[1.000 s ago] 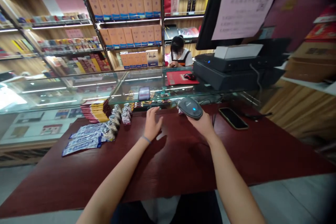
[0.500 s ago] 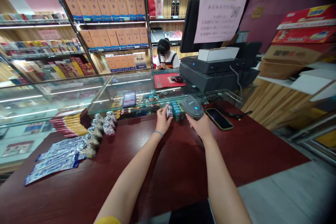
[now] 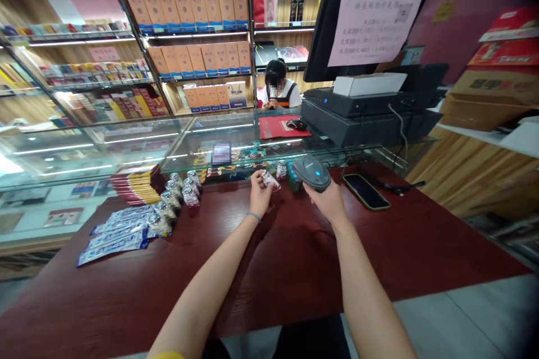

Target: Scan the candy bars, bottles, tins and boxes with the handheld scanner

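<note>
My left hand (image 3: pixel 260 195) is closed round a small clear jar (image 3: pixel 270 180) with pinkish contents, tilted over the dark red counter (image 3: pixel 269 258). Just behind it stands a similar small jar (image 3: pixel 281 169), upright. My right hand (image 3: pixel 327 199) grips a dark grey barcode scanner (image 3: pixel 312 173) with a blue light on top. Partly hidden behind the scanner are several small blue-green containers (image 3: pixel 293 180). Further left, several jars with silver lids (image 3: pixel 170 200) stand in rows beside blue-and-white packets (image 3: pixel 115 241) and a stack of red-and-yellow packs (image 3: pixel 133 186).
A phone (image 3: pixel 366 191) lies right of the scanner, near a black cable (image 3: pixel 400 186). Behind the counter's far edge is a glass display case (image 3: pixel 202 140) with a mouse (image 3: pixel 296 124) on a red mat. A monitor (image 3: pixel 322 39) stands above a cash drawer (image 3: pixel 357 123). A person (image 3: pixel 280 90) sits beyond.
My left hand has lifted one jar from beside the other and tilted it. The scanner stays in my right hand near the blue-green containers. The whole view has shifted slightly.
</note>
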`<action>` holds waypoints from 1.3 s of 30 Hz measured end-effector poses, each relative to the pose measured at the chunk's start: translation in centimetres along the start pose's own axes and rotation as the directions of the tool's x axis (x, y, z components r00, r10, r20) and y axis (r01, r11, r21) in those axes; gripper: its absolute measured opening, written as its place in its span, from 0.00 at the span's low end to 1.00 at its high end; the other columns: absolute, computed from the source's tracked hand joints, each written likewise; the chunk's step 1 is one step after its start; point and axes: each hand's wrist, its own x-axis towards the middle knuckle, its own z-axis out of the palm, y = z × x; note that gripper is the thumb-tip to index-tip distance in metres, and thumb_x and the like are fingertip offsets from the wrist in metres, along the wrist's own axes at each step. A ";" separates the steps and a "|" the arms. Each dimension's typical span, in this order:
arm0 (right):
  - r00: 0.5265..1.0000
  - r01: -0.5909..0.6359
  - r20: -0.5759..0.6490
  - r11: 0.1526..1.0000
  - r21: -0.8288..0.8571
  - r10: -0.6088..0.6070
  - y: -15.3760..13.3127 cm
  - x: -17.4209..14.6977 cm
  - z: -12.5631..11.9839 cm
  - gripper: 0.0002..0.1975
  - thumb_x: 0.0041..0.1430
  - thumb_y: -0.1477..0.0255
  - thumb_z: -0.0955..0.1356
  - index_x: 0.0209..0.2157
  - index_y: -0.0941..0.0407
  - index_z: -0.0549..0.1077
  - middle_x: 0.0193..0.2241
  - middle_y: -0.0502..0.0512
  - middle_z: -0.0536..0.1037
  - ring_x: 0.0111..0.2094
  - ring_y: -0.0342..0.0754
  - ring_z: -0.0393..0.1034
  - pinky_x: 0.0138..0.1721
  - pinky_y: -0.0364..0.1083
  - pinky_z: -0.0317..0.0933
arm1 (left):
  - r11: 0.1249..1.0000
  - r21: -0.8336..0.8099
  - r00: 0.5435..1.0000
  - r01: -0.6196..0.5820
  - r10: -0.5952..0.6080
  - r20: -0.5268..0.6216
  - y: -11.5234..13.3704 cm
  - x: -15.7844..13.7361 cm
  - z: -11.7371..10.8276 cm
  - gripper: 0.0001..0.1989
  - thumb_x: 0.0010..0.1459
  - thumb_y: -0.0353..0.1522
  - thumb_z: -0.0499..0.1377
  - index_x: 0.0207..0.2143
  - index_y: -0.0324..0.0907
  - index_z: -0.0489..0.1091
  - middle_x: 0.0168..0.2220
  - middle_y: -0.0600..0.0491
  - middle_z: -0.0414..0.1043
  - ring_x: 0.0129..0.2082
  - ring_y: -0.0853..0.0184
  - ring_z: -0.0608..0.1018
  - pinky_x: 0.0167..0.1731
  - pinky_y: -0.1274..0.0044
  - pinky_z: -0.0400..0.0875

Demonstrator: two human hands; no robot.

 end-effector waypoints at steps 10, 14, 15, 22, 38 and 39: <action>0.964 0.094 0.240 0.990 0.103 -0.117 -3.6 -2.4 3.4 0.24 0.52 0.63 0.72 0.51 0.51 0.70 0.36 0.55 0.84 0.40 0.59 0.81 0.38 0.49 0.70 | 0.845 -0.376 0.923 0.379 -0.319 0.215 7.1 -4.5 -15.2 0.40 0.57 0.33 0.69 0.67 0.58 0.57 0.55 0.51 0.74 0.46 0.67 0.79 0.48 0.69 0.77; 0.874 0.250 0.430 0.968 -0.002 -0.225 -5.9 -3.9 4.6 0.25 0.52 0.65 0.72 0.52 0.48 0.67 0.35 0.52 0.84 0.37 0.60 0.82 0.32 0.47 0.66 | 0.811 -0.433 0.919 0.393 -0.352 0.175 7.1 -5.4 -18.5 0.27 0.60 0.34 0.66 0.61 0.52 0.65 0.60 0.49 0.72 0.46 0.67 0.79 0.44 0.73 0.76; 0.842 0.301 0.475 0.953 -0.018 -0.257 -6.3 -4.3 4.9 0.26 0.52 0.66 0.72 0.53 0.48 0.66 0.37 0.52 0.85 0.37 0.61 0.82 0.32 0.47 0.65 | 0.804 -0.452 0.922 0.386 -0.348 0.169 7.0 -5.4 -18.8 0.25 0.60 0.34 0.65 0.59 0.51 0.67 0.60 0.49 0.72 0.46 0.68 0.79 0.43 0.74 0.76; 0.721 0.493 0.589 0.868 -0.063 -0.366 -7.0 -5.7 6.4 0.24 0.54 0.68 0.71 0.53 0.48 0.65 0.39 0.52 0.85 0.36 0.60 0.82 0.32 0.47 0.63 | 0.792 -0.488 0.930 0.366 -0.329 0.163 6.4 -4.9 -19.3 0.23 0.61 0.34 0.63 0.58 0.50 0.69 0.60 0.49 0.72 0.45 0.67 0.79 0.39 0.75 0.75; 0.778 0.422 0.541 0.904 -0.072 -0.320 -5.6 -5.0 6.4 0.21 0.55 0.66 0.70 0.50 0.50 0.67 0.35 0.55 0.85 0.36 0.61 0.82 0.32 0.47 0.65 | 0.851 -0.432 0.951 0.299 -0.301 0.065 6.6 -5.5 -18.8 0.34 0.58 0.34 0.68 0.65 0.54 0.62 0.47 0.52 0.77 0.40 0.69 0.79 0.42 0.74 0.77; 0.791 0.412 0.523 0.908 -0.072 -0.317 -5.4 -4.9 6.4 0.20 0.54 0.65 0.70 0.50 0.50 0.68 0.35 0.55 0.85 0.36 0.61 0.82 0.32 0.47 0.65 | 0.861 -0.416 0.954 0.292 -0.293 0.065 6.8 -5.6 -18.7 0.37 0.58 0.35 0.69 0.67 0.55 0.60 0.47 0.52 0.77 0.40 0.69 0.79 0.43 0.73 0.77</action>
